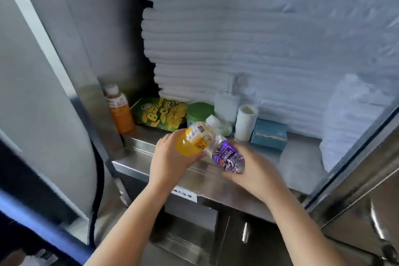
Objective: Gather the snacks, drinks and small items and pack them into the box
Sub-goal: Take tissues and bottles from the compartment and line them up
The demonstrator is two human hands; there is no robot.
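The left hand [170, 157] grips a yellow bottle [194, 139]. The right hand [251, 168] grips a purple bottle [226, 154]. Both bottles touch above the metal shelf [151, 153]. Behind them sit an orange bottle [121, 112], a chips bag [160, 113] and white towels [248, 39].

We reach both bare forearms forward and up from the bottom of the view, converging toward the middle. Our left hand [170, 155] is curled, fingers wrapped around the lower body of a small plastic bottle of yellow juice [193, 139], tilted rightward. Our right hand [252, 170] cups from beneath a clear crinkled plastic bottle with a purple label [224, 153], thumb alongside; the knuckles nearly meet.
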